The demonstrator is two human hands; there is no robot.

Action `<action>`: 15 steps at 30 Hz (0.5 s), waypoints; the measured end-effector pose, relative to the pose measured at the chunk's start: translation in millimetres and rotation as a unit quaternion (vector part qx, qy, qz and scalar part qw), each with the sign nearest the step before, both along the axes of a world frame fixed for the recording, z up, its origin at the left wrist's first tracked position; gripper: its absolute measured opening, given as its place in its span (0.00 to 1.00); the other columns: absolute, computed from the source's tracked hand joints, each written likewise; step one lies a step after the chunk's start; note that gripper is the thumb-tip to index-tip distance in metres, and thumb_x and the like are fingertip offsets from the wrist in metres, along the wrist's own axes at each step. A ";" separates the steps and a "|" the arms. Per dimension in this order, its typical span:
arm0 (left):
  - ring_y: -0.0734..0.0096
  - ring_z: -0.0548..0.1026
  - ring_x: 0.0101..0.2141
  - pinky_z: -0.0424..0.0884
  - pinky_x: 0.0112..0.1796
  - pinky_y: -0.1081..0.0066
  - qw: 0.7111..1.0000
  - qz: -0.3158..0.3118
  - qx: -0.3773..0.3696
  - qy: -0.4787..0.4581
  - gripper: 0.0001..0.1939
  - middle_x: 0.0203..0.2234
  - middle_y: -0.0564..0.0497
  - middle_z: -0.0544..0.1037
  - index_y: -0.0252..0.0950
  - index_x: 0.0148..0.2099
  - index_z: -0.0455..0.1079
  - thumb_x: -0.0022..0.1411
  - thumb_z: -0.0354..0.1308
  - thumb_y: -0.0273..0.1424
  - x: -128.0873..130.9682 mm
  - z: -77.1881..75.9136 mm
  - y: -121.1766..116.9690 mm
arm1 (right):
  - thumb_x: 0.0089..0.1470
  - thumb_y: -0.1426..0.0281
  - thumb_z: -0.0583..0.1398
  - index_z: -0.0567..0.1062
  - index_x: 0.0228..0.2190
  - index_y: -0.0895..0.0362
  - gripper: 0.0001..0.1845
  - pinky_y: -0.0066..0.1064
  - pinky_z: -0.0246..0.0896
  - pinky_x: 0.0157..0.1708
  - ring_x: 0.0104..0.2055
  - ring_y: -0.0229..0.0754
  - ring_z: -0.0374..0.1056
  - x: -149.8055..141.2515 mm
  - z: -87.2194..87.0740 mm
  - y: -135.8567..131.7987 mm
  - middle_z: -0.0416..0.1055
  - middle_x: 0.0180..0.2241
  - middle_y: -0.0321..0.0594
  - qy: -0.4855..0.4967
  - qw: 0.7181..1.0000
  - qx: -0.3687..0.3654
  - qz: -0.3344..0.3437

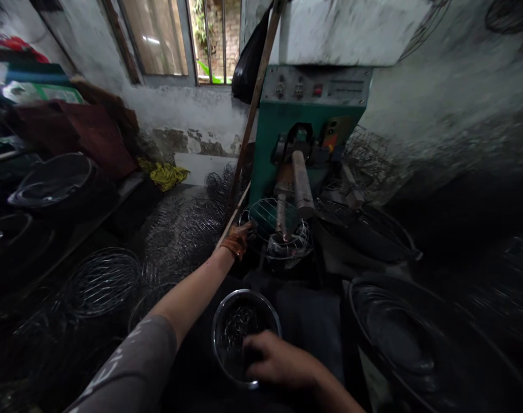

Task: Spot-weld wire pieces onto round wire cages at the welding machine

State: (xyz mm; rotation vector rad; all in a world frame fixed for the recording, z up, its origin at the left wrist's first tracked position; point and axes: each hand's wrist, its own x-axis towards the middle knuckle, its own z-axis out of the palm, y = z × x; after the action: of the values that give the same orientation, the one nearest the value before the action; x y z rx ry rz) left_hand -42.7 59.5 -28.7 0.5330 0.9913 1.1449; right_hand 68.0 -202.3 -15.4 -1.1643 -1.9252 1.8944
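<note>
My left hand (pixel 241 236), in a worn brownish glove or wrap, reaches out and is closed on the left edge of a round wire rack (pixel 268 213). The rack lies at the lower electrode (pixel 281 215) of a green welding machine (pixel 265 135), where a small glow shows. My right hand (pixel 272 358) is over and partly inside a shiny metal bowl (pixel 216 321) with small bent metal pieces (pixel 241 326). Its fingers curl down, dark and slightly blurred, and what they pinch is hidden.
Tangled wire racks (pixel 175 223) pile up on the left, with a round wire grid (pixel 104 281) nearer. A large dark basin (pixel 399 327) stands at right, another round pan (pixel 369 229) behind it. A wooden pole (pixel 257 97) leans beside the machine.
</note>
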 end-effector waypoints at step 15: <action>0.69 0.79 0.33 0.73 0.33 0.71 0.998 0.040 0.036 0.019 0.24 0.34 0.50 0.80 0.37 0.46 0.71 0.48 0.76 0.29 4.4 8.0 -45.2 | 0.41 0.42 0.68 0.73 0.29 0.55 0.30 0.29 0.59 0.13 0.12 0.40 0.65 39.2 -17.2 109.7 0.74 0.17 0.37 0.045 0.770 0.170 -0.613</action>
State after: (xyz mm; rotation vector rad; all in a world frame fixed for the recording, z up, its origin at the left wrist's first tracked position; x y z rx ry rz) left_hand -38.3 14.2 -20.8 0.5789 1.0149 1.2483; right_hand 107.3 -92.6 -32.6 -1.5439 -0.8564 0.7985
